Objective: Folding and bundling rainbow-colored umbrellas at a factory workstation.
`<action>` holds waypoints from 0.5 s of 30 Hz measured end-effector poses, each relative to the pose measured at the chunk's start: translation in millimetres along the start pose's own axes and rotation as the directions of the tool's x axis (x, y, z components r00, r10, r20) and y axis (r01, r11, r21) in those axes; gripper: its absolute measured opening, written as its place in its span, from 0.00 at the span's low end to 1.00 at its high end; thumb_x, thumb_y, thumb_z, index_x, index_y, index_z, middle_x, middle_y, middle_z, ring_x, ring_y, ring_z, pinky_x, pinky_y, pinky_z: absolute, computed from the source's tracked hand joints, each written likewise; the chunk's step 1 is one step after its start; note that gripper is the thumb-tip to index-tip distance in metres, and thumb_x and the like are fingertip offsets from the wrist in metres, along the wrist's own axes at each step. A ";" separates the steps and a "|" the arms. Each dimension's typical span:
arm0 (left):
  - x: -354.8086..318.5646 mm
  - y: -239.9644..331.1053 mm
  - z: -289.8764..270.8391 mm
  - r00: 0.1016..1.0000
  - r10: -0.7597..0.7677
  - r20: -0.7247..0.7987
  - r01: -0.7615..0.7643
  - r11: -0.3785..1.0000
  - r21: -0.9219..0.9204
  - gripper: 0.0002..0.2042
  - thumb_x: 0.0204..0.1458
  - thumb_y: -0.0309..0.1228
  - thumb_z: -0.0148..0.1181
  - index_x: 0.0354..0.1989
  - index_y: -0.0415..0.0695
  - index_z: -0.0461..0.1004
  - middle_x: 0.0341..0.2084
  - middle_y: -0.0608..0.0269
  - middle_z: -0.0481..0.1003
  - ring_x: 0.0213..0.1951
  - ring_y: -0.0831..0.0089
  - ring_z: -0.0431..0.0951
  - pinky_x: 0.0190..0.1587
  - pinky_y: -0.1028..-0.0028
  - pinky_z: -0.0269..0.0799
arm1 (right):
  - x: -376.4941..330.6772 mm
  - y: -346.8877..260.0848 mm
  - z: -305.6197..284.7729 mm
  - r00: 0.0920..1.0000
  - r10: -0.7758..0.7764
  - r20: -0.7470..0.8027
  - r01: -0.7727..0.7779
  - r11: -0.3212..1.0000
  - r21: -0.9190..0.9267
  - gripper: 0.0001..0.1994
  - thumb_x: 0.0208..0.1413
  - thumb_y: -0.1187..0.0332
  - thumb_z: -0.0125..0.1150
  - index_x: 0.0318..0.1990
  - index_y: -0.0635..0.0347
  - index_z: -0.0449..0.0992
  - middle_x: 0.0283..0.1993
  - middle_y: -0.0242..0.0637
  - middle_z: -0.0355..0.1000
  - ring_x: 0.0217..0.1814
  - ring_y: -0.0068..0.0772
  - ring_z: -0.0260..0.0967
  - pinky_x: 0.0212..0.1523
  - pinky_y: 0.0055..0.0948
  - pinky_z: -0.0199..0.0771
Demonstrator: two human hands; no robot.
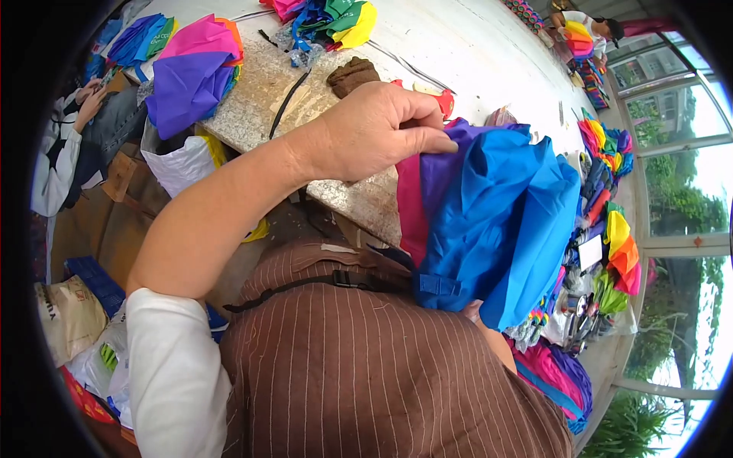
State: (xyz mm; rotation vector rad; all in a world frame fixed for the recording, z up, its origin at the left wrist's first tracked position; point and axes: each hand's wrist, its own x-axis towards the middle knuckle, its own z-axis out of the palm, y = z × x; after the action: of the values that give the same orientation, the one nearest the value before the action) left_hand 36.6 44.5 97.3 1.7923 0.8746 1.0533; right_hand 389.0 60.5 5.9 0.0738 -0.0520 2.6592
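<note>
A rainbow umbrella (496, 206) with loose, folded cloth panels in blue, purple and pink hangs in front of my waist, at the table's near edge. My left hand (382, 130) pinches the purple cloth at its top between thumb and fingers. Low on the blue panel sits a small blue strap tab (440, 285). Of my right hand (473, 310), only a sliver shows below the blue cloth; its fingers are hidden behind the umbrella. The handle cannot be seen.
On the worn white table (473, 46) lie a brown cloth (351, 76) and more rainbow umbrellas (336, 23). A purple and pink umbrella (191, 84) overhangs the left edge. Heaped umbrellas (618, 244) line the right side. Other people sit at far left and far right.
</note>
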 end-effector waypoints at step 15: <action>-28.6 -12.0 -16.8 0.954 -0.223 -0.202 0.181 0.962 -0.205 0.19 0.54 0.50 0.58 0.31 0.43 0.74 0.20 0.71 0.68 0.25 0.83 0.66 0.29 0.81 0.66 | -3.2 73.0 -27.3 1.000 -0.005 -0.003 0.004 1.000 -0.016 0.30 0.62 0.47 0.40 0.66 0.53 0.55 0.65 0.40 0.59 0.63 0.45 0.59 0.56 0.50 0.66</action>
State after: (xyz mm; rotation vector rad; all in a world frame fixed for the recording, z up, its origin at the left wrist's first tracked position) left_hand 8.3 29.8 82.3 1.4152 1.0376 1.1751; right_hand 356.9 -4.3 -23.3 0.0647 -0.0717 2.6540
